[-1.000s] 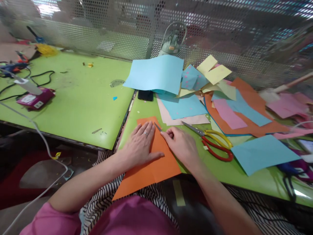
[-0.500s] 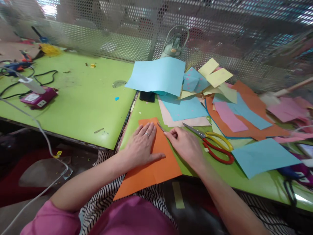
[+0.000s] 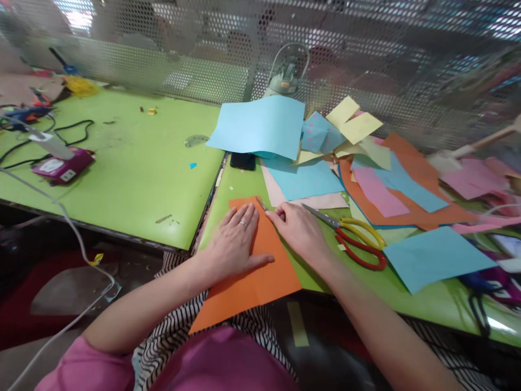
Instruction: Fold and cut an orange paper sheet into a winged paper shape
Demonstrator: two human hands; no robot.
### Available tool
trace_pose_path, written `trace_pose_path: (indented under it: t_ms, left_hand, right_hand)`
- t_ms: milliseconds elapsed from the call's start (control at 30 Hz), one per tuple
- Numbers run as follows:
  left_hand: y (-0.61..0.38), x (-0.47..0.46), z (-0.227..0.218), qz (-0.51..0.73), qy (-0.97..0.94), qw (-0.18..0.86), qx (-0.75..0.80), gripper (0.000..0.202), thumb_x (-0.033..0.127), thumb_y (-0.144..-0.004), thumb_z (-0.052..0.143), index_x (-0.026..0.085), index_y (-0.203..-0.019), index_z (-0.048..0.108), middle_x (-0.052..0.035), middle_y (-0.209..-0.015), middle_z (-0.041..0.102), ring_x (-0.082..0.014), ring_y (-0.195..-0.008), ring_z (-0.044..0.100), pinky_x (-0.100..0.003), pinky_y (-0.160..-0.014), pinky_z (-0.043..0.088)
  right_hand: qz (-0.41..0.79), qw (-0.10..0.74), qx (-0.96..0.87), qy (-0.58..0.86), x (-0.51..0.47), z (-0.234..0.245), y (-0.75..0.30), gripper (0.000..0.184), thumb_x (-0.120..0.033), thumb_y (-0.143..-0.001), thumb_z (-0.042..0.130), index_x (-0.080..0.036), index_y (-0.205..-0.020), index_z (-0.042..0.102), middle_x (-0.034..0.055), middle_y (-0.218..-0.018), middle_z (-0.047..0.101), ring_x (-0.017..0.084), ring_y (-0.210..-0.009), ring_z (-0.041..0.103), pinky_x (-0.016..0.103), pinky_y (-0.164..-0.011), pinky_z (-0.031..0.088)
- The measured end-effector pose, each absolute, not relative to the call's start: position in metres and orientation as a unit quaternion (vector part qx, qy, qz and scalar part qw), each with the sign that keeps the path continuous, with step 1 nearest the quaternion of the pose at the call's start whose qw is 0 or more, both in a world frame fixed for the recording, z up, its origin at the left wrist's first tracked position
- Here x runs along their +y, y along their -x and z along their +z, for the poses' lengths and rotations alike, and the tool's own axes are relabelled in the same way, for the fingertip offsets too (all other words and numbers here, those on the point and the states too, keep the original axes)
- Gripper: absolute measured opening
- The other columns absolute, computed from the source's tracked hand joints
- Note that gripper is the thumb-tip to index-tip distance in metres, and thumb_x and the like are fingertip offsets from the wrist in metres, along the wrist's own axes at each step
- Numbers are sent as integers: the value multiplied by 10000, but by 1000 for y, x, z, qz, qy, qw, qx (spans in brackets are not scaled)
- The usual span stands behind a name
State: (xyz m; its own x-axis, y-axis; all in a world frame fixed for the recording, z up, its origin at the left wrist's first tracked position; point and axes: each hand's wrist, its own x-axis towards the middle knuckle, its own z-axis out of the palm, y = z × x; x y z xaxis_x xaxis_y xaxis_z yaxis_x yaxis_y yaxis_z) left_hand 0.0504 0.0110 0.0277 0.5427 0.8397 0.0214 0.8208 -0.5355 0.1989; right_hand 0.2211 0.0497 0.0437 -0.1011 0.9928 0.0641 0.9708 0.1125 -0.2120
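Observation:
An orange sheet of paper (image 3: 273, 277) lies partly on the green table and hangs over its front edge toward my lap. My left hand (image 3: 236, 239) is flat on the sheet with the fingers stretched out and the thumb apart. At the sheet's right edge, my right hand (image 3: 295, 225) pinches a thin pointed metal blade (image 3: 261, 204). Its tip rests near the sheet's far edge; the grip is hidden in my fingers. Just right of that hand, scissors (image 3: 344, 231) with one yellow and one red handle lie partly spread.
A large light blue sheet (image 3: 260, 125) covers part of a dark phone (image 3: 243, 161), with a bottle (image 3: 285, 81) behind. Coloured paper pieces (image 3: 380, 190) spread to the right, near a blue sheet (image 3: 437, 258). A purple power socket (image 3: 65, 165) with cords sits left. A perforated screen (image 3: 195, 70) stands behind.
My right hand has moved slightly up and left with the blade, along the orange sheet's right edge. The left hand stays flat on the sheet. The view has shifted slightly.

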Motion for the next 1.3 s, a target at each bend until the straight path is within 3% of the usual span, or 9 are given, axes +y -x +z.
trace_pose_path:
  t_ms: [1300]
  left_hand:
    - [-49, 11, 27, 65, -875, 85, 472, 982, 738, -849, 340, -11, -1479, 263, -197, -1568, 213, -293, -1465, 187, -423, -1198, 165]
  right_hand:
    - [30, 70, -727, 683, 66, 46, -218, 298, -426, -890, 524, -203, -740, 653, 77, -718, 715, 208, -650, 622, 308, -543, 305]
